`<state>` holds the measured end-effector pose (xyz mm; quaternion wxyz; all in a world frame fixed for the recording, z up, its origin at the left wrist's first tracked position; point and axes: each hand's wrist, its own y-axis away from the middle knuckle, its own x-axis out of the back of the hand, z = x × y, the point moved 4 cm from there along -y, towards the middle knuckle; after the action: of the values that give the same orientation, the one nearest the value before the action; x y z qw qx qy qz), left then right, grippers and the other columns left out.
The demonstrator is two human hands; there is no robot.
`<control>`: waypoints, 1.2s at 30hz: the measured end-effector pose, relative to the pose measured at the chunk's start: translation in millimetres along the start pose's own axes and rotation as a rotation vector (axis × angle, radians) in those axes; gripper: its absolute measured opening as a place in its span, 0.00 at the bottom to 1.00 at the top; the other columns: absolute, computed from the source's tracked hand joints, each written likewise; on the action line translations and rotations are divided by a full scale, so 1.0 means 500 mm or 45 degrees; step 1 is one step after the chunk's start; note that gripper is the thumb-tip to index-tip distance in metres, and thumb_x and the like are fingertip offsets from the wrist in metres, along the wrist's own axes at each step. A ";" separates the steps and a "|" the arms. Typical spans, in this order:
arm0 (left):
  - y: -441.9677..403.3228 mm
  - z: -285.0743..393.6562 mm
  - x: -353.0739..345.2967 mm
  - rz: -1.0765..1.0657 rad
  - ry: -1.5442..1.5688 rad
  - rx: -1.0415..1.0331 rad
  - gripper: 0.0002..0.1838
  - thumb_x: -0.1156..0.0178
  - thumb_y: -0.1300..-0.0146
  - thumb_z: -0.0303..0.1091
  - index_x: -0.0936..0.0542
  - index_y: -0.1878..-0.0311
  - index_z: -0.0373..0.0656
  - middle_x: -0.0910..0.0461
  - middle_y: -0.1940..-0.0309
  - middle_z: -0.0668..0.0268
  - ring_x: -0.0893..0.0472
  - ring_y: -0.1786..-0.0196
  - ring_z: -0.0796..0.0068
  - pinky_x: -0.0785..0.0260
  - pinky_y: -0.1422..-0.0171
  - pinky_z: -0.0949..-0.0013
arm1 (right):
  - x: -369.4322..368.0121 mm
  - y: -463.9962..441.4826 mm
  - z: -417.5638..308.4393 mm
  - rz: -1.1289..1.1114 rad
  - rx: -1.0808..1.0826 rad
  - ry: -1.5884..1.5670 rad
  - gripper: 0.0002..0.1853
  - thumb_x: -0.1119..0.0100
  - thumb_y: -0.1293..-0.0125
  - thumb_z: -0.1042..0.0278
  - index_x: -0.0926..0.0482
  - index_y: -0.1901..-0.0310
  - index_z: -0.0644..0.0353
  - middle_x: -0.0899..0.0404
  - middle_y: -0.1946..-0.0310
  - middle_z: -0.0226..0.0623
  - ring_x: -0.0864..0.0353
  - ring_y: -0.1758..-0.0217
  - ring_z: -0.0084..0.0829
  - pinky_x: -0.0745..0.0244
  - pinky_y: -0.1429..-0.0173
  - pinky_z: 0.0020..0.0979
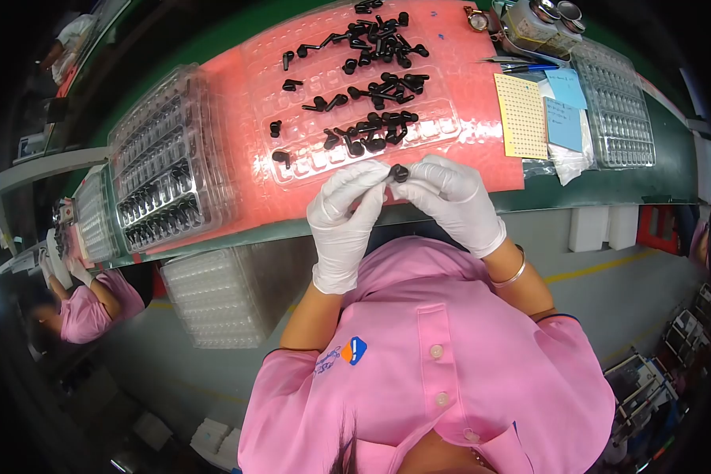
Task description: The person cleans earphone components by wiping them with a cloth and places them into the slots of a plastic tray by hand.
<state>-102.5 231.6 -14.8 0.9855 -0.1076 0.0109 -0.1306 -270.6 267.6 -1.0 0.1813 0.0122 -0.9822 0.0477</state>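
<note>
White gloves cover both hands, which meet at the near edge of the pink mat (pixel 482 126). Between their fingertips is a small black earbud (pixel 399 172). My left hand (pixel 344 221) pinches it from the left side of the view. From the right side, my right hand (pixel 450 197) has its fingers closed on the same piece. Just beyond the hands, a clear plastic tray (pixel 312 162) bears loose black earbuds (pixel 371 133) in several clusters.
Stacked clear trays (pixel 162 158) holding black pieces stand at the left. To the right are a yellow dotted sheet (pixel 521 117), blue notes (pixel 563 122), a pen (pixel 529 69), a watch (pixel 475 19), jars (pixel 533 24) and more trays (pixel 616 110). A gloved co-worker (pixel 99 304) is far left.
</note>
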 end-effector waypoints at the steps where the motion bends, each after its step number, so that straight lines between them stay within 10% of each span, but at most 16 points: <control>1: -0.002 0.004 0.000 -0.007 0.002 -0.002 0.12 0.37 0.38 0.17 0.17 0.52 0.37 0.18 0.50 0.60 0.17 0.55 0.77 0.21 0.54 0.76 | 0.007 -0.002 -0.003 0.051 -0.006 0.035 0.14 0.37 0.35 0.77 0.18 0.47 0.62 0.21 0.67 0.33 0.21 0.67 0.24 0.24 0.61 0.27; 6: -0.004 0.014 0.003 -0.092 0.219 0.350 0.11 0.33 0.43 0.17 0.20 0.57 0.39 0.17 0.56 0.63 0.17 0.56 0.77 0.23 0.52 0.74 | 0.013 -0.006 -0.023 0.018 0.263 0.446 0.15 0.36 0.36 0.76 0.19 0.47 0.63 0.21 0.67 0.33 0.22 0.67 0.24 0.25 0.61 0.26; 13: -0.016 0.041 -0.001 -0.169 -0.429 -0.162 0.16 0.29 0.47 0.17 0.24 0.57 0.39 0.17 0.59 0.62 0.18 0.57 0.75 0.23 0.52 0.71 | 0.034 -0.006 0.020 0.049 -0.458 -0.966 0.09 0.38 0.32 0.73 0.18 0.51 0.59 0.21 0.67 0.27 0.24 0.69 0.16 0.33 0.68 0.18; 21: -0.006 0.051 -0.010 -0.283 -0.571 -0.492 0.17 0.29 0.46 0.17 0.24 0.57 0.40 0.17 0.59 0.62 0.17 0.55 0.74 0.24 0.48 0.70 | -0.012 -0.008 0.042 -0.392 -0.633 -1.477 0.10 0.37 0.32 0.72 0.22 0.51 0.60 0.21 0.67 0.26 0.27 0.69 0.13 0.35 0.67 0.16; 26: -0.002 0.017 0.003 -0.010 0.182 0.120 0.17 0.32 0.41 0.19 0.25 0.52 0.42 0.17 0.60 0.66 0.19 0.56 0.79 0.26 0.53 0.74 | -0.048 0.019 0.026 -0.194 -0.619 -0.914 0.09 0.38 0.32 0.74 0.21 0.52 0.61 0.22 0.66 0.27 0.25 0.67 0.14 0.33 0.66 0.16; 29: -0.010 0.012 0.005 -0.030 0.409 0.301 0.18 0.34 0.39 0.18 0.27 0.49 0.42 0.19 0.58 0.66 0.20 0.54 0.81 0.27 0.51 0.75 | 0.012 0.003 -0.001 0.241 -0.196 -0.615 0.07 0.37 0.34 0.76 0.19 0.55 0.61 0.21 0.67 0.27 0.23 0.67 0.15 0.32 0.66 0.17; 33: -0.008 0.001 -0.013 -0.221 0.638 0.553 0.21 0.36 0.39 0.15 0.30 0.46 0.42 0.21 0.56 0.68 0.20 0.53 0.80 0.28 0.49 0.75 | 0.026 -0.025 -0.063 0.085 0.422 0.016 0.05 0.37 0.35 0.76 0.17 0.58 0.62 0.21 0.67 0.28 0.22 0.67 0.16 0.29 0.65 0.17; 36: -0.012 0.010 -0.015 -0.249 0.366 0.391 0.22 0.34 0.41 0.15 0.31 0.47 0.42 0.24 0.56 0.68 0.19 0.56 0.78 0.26 0.50 0.74 | 0.028 -0.045 -0.017 -0.184 -0.266 -0.540 0.06 0.36 0.33 0.73 0.17 0.57 0.63 0.20 0.66 0.28 0.21 0.66 0.18 0.27 0.63 0.20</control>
<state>-111.0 228.8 -8.6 0.9613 0.0628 0.1207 -0.2396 -279.9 246.1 14.1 -0.0259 0.0735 -0.9944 -0.0709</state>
